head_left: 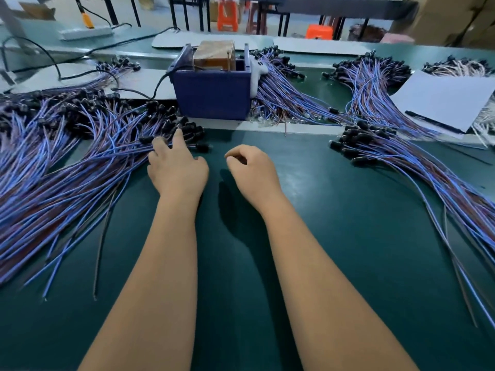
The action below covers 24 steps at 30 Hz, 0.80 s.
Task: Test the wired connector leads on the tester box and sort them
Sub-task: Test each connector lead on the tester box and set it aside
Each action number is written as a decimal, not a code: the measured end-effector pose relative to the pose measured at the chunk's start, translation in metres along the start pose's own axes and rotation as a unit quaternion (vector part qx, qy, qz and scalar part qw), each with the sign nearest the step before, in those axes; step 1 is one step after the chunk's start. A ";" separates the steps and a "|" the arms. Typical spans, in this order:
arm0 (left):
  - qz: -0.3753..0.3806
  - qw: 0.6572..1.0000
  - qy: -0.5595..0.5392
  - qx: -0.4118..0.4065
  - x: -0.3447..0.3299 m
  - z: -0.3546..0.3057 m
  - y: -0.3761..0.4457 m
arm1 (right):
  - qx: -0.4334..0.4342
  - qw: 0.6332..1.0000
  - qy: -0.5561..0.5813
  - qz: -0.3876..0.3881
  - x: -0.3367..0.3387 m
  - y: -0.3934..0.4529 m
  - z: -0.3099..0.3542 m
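Blue-and-red leads with black connectors [80, 162] lie heaped around the upright blue tester box [213, 96].

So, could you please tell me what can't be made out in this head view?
- Tester box interior: its blue front wall hides the contacts.
- Left hand: fingers lie on the left pile of leads; whether they pinch one is unclear.
- Right hand: curled fingers hide the palm.
- Left pile: cut off by the frame edge.

Bench: green mat [348, 236].
Behind: dark table legs [187, 14], orange stools [227, 16], cardboard boxes [455, 20].
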<state>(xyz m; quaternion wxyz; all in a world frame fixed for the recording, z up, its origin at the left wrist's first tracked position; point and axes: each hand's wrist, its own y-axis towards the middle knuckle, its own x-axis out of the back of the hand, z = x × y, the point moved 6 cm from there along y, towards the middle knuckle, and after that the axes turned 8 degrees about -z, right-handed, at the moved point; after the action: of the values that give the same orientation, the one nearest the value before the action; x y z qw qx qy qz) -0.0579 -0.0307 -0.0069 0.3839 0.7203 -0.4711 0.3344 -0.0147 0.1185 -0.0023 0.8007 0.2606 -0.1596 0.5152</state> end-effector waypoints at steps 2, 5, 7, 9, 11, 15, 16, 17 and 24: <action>-0.011 1.000 -0.011 0.001 0.001 0.000 0.001 | -0.002 1.000 0.011 0.003 0.001 -0.002 0.001; -0.021 1.000 -0.003 0.003 0.002 -0.001 0.002 | 0.010 1.000 -0.015 0.010 -0.001 -0.002 0.002; -0.012 1.000 0.014 0.002 0.001 0.000 0.004 | 0.011 1.000 -0.022 0.012 -0.001 -0.002 0.002; -0.017 1.000 0.015 -0.003 0.002 -0.001 0.005 | 0.009 1.000 -0.016 0.009 -0.001 -0.002 0.002; -0.028 1.000 0.008 0.000 0.003 -0.002 0.006 | 0.006 1.000 -0.012 0.008 0.000 -0.002 0.003; -0.043 0.999 -0.005 -0.008 0.004 -0.004 0.006 | 0.004 1.000 -0.016 0.012 -0.002 0.000 0.003; -0.048 0.999 -0.017 -0.015 0.004 -0.004 0.005 | 0.004 1.000 -0.021 0.012 -0.002 0.000 0.004; -0.055 0.998 -0.036 -0.020 0.004 -0.003 0.005 | 0.006 1.000 -0.025 0.011 -0.002 0.000 0.005; -0.089 0.954 -0.284 -0.041 0.009 -0.013 0.011 | 0.063 0.997 -0.038 0.035 -0.010 -0.002 0.012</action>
<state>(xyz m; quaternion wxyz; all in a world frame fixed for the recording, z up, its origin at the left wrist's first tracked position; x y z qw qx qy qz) -0.0666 -0.0258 0.0094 0.2918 0.8081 -0.5080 0.0612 -0.0167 0.1030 0.0018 0.7575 0.3245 -0.1659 0.5417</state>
